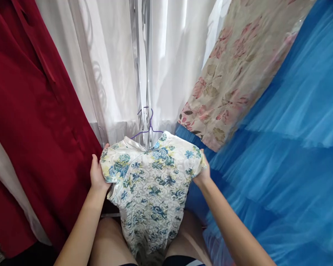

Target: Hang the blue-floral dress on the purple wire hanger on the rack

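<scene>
A white cheongsam dress [155,184] with blue, green and yellow flowers hangs in front of me on a purple wire hanger [150,125]. It has short sleeves, a stand collar and a slanted front seam. At its left sleeve is my left hand [99,171], thumb up at the outer side and the other fingers mostly hidden behind the cloth. My right hand [203,171] holds the opposite sleeve, its fingers largely covered by the fabric. Between them the dress is spread, with its lower part hanging down between my legs.
Dark red cloth [44,111] hangs on the left. White curtains [113,66] and silvery strips [144,55] hang behind the hanger. To the right are a beige garment with pink flowers [224,85] and a tiered blue tulle skirt [280,155].
</scene>
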`<state>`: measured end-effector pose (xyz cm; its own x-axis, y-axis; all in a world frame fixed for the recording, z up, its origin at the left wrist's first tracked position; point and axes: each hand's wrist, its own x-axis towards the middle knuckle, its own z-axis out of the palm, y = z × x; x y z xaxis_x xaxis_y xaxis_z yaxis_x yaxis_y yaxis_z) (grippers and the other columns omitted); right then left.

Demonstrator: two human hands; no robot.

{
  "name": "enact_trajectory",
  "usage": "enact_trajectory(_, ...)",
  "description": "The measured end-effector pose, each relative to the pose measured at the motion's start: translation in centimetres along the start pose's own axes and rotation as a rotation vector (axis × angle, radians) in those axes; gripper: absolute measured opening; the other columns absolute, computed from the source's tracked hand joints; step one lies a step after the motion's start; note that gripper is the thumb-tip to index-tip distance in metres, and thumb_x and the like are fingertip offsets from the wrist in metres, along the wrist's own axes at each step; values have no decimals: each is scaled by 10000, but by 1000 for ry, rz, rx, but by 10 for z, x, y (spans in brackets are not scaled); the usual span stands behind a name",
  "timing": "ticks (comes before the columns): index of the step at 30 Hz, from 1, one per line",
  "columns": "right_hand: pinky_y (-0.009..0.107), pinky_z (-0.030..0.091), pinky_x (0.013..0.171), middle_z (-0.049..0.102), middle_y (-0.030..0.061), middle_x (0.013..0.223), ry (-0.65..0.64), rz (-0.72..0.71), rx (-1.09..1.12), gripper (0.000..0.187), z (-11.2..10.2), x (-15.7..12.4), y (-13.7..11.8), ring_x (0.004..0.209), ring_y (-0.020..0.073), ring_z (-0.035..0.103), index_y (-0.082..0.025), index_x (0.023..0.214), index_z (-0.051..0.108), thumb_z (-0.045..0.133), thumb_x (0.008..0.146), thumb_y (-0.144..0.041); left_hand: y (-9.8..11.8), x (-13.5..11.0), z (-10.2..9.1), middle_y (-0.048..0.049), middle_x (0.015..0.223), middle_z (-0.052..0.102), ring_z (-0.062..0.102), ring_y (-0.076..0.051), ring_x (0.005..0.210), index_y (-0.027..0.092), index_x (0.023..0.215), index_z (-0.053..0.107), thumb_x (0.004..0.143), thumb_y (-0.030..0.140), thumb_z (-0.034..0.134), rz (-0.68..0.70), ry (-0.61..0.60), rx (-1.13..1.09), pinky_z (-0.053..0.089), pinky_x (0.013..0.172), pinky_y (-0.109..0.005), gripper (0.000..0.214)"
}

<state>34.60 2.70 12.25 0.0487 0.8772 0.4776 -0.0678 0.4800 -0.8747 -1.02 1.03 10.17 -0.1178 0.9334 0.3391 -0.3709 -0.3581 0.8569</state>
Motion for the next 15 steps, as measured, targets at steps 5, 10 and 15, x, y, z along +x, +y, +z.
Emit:
enact_trajectory(5,469,573,846,735,96,1105,114,33,140,680,2,7,-16,1045,326,692,-240,1300,602,378,885,-730,41,18,19,-61,1466,499,546,-295,1274,320,1472,346,938,507,489,144,130,133,507,998,-413,584)
enact_trajectory(10,487,577,865,694,77,1228,148,60,245,640,12,-3,-37,1075,313,684,-296,1346,556,401,885,-713,95,55,29,-73,1582,311,320,-324,1439,320,1511,303,863,375,657,507,65,754,293,1175,-483,741)
enact_trajectory(15,488,580,861,641,70,1322,222,83,335,593,34,-22,-38,1140,303,654,-320,1380,516,389,919,-671,116,35,32,15,1643,152,58,-392,1495,357,1416,502,848,306,661,763,21,1348,69,1200,-590,592)
